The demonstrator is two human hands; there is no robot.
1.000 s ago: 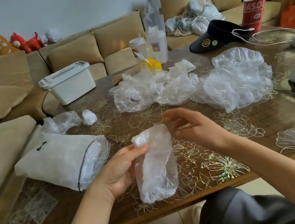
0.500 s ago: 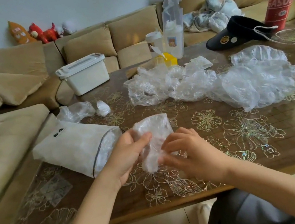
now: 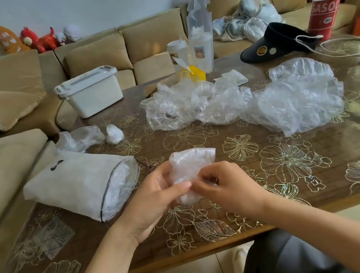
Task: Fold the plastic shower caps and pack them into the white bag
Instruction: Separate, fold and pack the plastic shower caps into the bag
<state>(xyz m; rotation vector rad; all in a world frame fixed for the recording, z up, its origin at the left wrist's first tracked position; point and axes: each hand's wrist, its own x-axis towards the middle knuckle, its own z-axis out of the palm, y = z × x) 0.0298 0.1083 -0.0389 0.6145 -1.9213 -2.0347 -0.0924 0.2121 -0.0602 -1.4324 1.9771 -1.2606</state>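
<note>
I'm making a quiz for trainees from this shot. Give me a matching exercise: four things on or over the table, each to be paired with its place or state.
Things:
1. white bag
2. folded cap
3. loose caps
4. black visor

Places or states:
A. held in both hands
B. far right part of the table, by a white cable
C. lying on its side at the left, mouth open, plastic inside
D. crumpled pile mid-table

Pairs: 1-C, 2-A, 3-D, 4-B

The left hand and right hand both pinch the folded cap.

bag (image 3: 79, 185) left on table (image 3: 303, 186); folded cap (image 3: 191, 165) just right | loose caps (image 3: 252, 102) behind
</note>
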